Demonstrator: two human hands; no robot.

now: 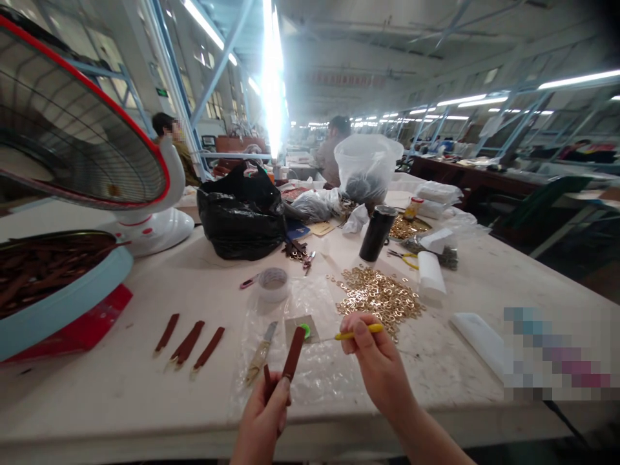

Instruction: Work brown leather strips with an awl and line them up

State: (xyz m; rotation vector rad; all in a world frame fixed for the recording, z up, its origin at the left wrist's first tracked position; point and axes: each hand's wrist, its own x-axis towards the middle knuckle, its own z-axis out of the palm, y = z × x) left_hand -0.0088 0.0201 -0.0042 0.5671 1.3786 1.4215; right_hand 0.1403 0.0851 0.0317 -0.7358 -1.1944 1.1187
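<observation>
Leather strip (293, 354): thin, light, bendy, looking best pinched low at its end, left hand (264, 420) gripping there; right hand (375, 361) pinching yellow-handled tool (353, 334) toward it.

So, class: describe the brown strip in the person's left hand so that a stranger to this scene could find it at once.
Start at the long white table and go to its near edge, where two bare hands work. The left hand holds the brown strip upright by its lower end. Three similar strips lie flat further left; only this one is lifted, beside the yellow-handled tool in the right hand.
</observation>
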